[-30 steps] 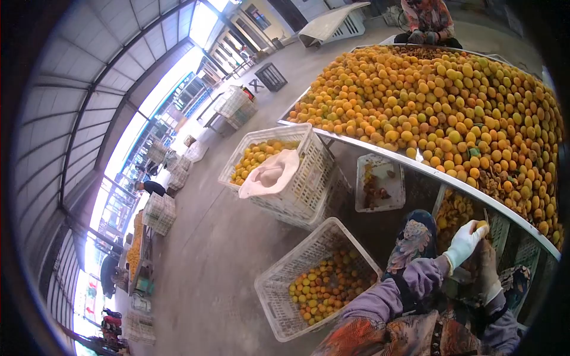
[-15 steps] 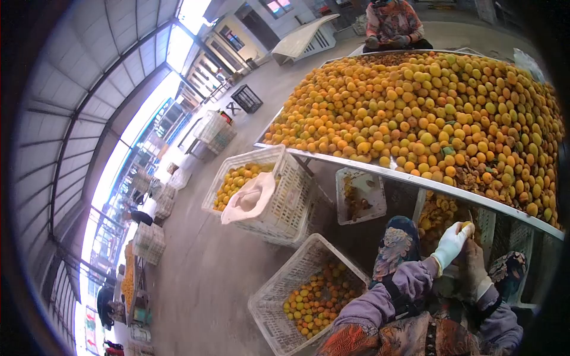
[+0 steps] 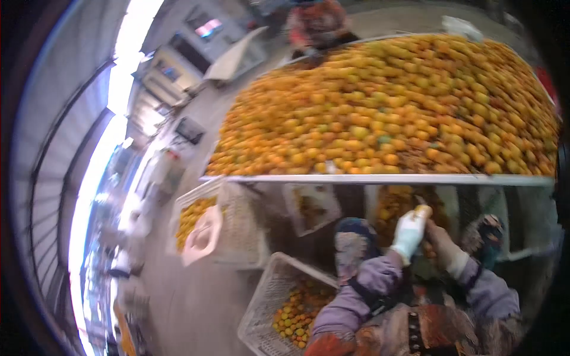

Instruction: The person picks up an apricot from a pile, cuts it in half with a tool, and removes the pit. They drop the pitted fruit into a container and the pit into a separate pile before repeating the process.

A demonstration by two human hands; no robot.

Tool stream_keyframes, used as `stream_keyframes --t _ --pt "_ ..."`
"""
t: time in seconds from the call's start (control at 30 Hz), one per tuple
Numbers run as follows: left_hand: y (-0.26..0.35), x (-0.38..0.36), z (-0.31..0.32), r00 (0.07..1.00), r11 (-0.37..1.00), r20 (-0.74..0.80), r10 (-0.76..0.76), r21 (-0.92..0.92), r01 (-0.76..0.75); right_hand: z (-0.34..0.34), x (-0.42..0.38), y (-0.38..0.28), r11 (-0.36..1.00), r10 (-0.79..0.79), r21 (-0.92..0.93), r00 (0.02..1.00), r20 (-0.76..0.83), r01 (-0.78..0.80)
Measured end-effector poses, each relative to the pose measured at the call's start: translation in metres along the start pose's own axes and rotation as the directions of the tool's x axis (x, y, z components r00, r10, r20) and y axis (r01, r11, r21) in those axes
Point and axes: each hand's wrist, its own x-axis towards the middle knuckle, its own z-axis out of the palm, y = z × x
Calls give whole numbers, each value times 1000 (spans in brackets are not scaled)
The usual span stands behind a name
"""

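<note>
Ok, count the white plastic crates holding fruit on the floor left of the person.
2. One white crate stands left under the table edge, a pale cloth draped over its rim; the other crate sits lower by the person's knee. More may be hidden under the table.

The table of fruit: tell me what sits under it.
Under the table stand crates holding fruit or scraps, beside the person's patterned shoes. The picture is blurred, and the hands cover part of the middle crate.
</note>
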Motion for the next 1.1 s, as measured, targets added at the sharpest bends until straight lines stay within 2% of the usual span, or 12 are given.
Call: stream_keyframes --t 0.03,0.13,0.17,0.2,0.27,0.37,0.43,0.53,0.8,0.87,1.0,1.1 --pt "-3 -1 -4 992 992 6 123 17 -123 15 -17 -25 946 148 274 984 102 -171" --pt "24 -10 -3 951 859 135 -278 -409 309 16 -9 -15 928 146 311 968 205 -206" --pt "27 -12 -5 939 838 163 -302 -423 343 33 -25 -44 932 175 307 980 95 -196" --pt "28 -13 -8 931 822 179 -319 -436 366 21 -6 -16 901 113 390 972 207 -188" --pt "3 -3 -12 923 757 222 -314 -528 384 21 -1 -8 896 -48 438 966 255 -71" --pt "17 -12 -9 940 740 228 -253 -580 340 24 2 -10 901 56 410 974 221 -145" --pt "17 -14 -7 924 706 259 -282 -596 382 26 3 -5 920 -121 389 979 166 47" --pt "17 -13 -4 954 728 197 -226 -617 300 26 -3 -13 954 -71 296 991 109 36" --pt "15 -15 -8 978 813 72 -197 -546 204 23 -2 -8 991 28 128 1000 8 -29" --pt "-2 -9 -20 996 955 71 58 -294 -35 26 -6 -12 980 -179 63 975 -128 188" --pt "31 -27 -17 977 980 75 198 -2 -198 1 -5 -28 984 -46 154 958 -283 93" --pt "41 -36 -11 939 932 78 334 121 -341 5 3 -26 965 -192 115 933 -306 236"
